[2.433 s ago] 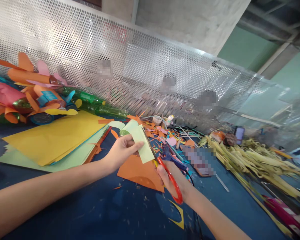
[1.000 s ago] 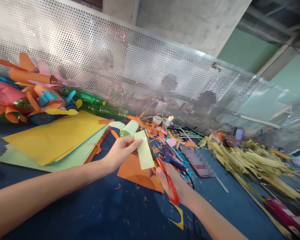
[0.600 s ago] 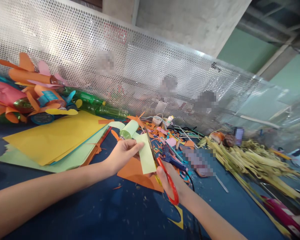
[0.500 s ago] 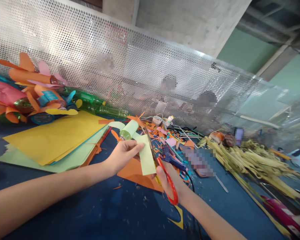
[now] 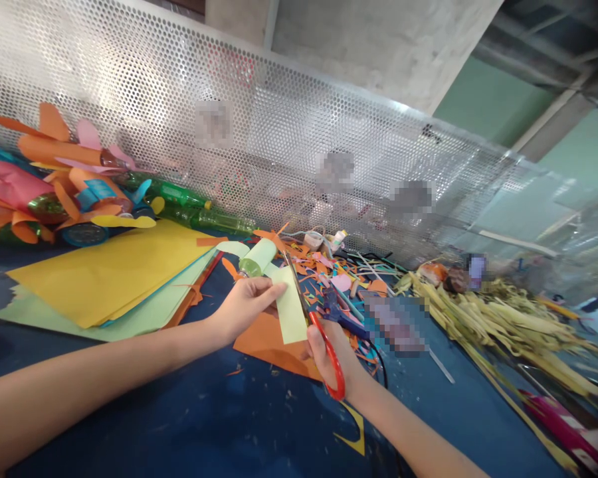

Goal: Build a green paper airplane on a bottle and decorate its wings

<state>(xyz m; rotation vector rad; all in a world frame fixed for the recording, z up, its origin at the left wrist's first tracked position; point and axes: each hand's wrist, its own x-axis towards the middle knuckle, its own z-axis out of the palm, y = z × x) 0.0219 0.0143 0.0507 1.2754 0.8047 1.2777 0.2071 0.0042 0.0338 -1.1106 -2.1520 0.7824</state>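
Observation:
My left hand (image 5: 252,302) pinches a pale green paper strip (image 5: 291,312) between thumb and fingers. In my right hand (image 5: 331,352) is a pair of scissors (image 5: 337,372) with red handles, its blades lying along the strip's right edge. Whether the blades bite into the paper, I cannot tell. Just behind my left hand lies a green bottle wrapped in pale green paper (image 5: 260,257). Beneath the strip, an orange sheet (image 5: 274,352) rests on the blue table (image 5: 219,411). A blue glue gun (image 5: 346,324) lies partly hidden beyond my right hand.
Stacked coloured paper (image 5: 104,272) lies at left, with paper-petalled bottles (image 5: 60,149) and green bottles (image 5: 179,194) behind. Paper scraps (image 5: 323,265), a blurred phone (image 5: 396,322) and dried husks (image 5: 498,312) spread rightward. A perforated metal screen (image 5: 299,126) borders the table; people sit beyond it.
My right hand and the scissors have shifted slightly left and up, and the handles have drawn closer together. The left hand stays nearly still on the strip.

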